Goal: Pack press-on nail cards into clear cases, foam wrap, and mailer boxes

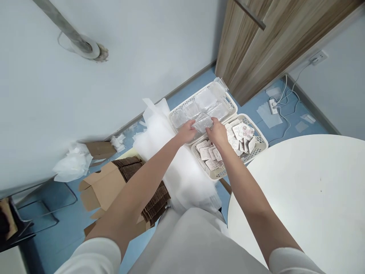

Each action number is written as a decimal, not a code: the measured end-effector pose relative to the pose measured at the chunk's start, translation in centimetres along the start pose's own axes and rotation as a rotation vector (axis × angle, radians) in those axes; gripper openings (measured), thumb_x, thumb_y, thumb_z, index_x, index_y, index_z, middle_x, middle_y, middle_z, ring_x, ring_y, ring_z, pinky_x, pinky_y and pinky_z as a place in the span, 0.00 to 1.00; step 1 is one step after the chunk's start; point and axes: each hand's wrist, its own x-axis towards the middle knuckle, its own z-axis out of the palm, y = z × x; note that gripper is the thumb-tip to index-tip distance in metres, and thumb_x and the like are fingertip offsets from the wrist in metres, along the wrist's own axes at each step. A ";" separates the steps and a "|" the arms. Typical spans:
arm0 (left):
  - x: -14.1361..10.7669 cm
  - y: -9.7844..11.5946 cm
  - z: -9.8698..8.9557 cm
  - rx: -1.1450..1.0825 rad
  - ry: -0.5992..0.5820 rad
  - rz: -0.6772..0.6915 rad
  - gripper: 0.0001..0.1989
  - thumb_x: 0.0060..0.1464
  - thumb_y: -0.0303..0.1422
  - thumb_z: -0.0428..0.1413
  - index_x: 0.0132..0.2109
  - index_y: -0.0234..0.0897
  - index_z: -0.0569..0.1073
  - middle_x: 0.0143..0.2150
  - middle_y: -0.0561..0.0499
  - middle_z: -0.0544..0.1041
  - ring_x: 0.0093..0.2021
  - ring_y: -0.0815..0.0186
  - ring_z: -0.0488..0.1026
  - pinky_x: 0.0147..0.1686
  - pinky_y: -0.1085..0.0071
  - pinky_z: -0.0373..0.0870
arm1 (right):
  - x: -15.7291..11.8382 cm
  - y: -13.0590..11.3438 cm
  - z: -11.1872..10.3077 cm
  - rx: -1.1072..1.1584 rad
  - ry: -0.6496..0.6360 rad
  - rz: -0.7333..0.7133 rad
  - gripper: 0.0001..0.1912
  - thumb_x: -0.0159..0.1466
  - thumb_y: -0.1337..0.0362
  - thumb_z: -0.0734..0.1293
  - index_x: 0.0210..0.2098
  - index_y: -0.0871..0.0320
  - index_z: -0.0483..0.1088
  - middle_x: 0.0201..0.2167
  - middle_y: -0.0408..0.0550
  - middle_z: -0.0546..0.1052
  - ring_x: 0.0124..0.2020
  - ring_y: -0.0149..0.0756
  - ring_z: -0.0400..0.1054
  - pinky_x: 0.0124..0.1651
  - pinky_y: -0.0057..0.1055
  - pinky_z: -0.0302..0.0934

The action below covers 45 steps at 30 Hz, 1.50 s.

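My left hand (187, 131) and my right hand (218, 133) reach into the far white basket (174, 123). Between them is a transparent plastic pack (203, 122), its two sides gripped by my fingers and thumbs. More transparent packs (205, 98) lie in the same basket, flat and shiny; their contents cannot be made out. Under my right wrist stands a nearer white basket (264, 142) holding many small white cards (205, 153) with printed text. One card with small pinkish items (246, 132) lies on top of that pile.
White foam sheeting (182, 173) bulges beside the baskets. Flattened brown cartons (110, 182) stand at the left. A round white table (308, 190) fills the right side. Behind are a wooden cabinet (256, 42) and a power strip (273, 106) with loose cables on the blue floor.
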 end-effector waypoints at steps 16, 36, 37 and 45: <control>-7.7 0.9 -0.4 -0.240 0.102 0.361 0.22 0.47 0.27 0.52 0.51 0.40 0.61 0.57 0.46 0.61 0.50 0.62 0.66 0.45 0.65 0.66 | -8.4 -2.5 -2.6 0.618 0.106 0.025 0.14 0.54 0.56 0.62 0.38 0.55 0.60 0.32 0.41 0.66 0.25 0.28 0.67 0.25 0.27 0.61; -30.9 -5.5 8.0 -0.397 -0.533 0.183 0.18 0.39 0.37 0.62 0.38 0.34 0.69 0.29 0.52 0.72 0.30 0.69 0.73 0.33 0.71 0.66 | -41.8 0.9 -3.0 0.644 0.663 0.214 0.12 0.54 0.55 0.64 0.34 0.55 0.62 0.33 0.45 0.69 0.35 0.35 0.66 0.36 0.35 0.63; -31.4 -5.6 8.6 -0.387 -0.536 0.192 0.18 0.39 0.37 0.62 0.38 0.34 0.68 0.28 0.53 0.72 0.29 0.69 0.72 0.32 0.72 0.66 | -42.9 1.2 -3.1 0.541 0.720 0.206 0.14 0.54 0.55 0.64 0.36 0.55 0.62 0.37 0.48 0.69 0.40 0.38 0.65 0.39 0.37 0.63; -35.3 -5.1 15.8 -0.268 -0.703 0.343 0.16 0.37 0.35 0.62 0.33 0.33 0.67 0.26 0.54 0.70 0.27 0.72 0.69 0.30 0.73 0.67 | -48.8 2.9 -4.4 0.150 0.759 0.074 0.23 0.49 0.55 0.69 0.43 0.54 0.63 0.56 0.55 0.58 0.59 0.48 0.49 0.54 0.48 0.52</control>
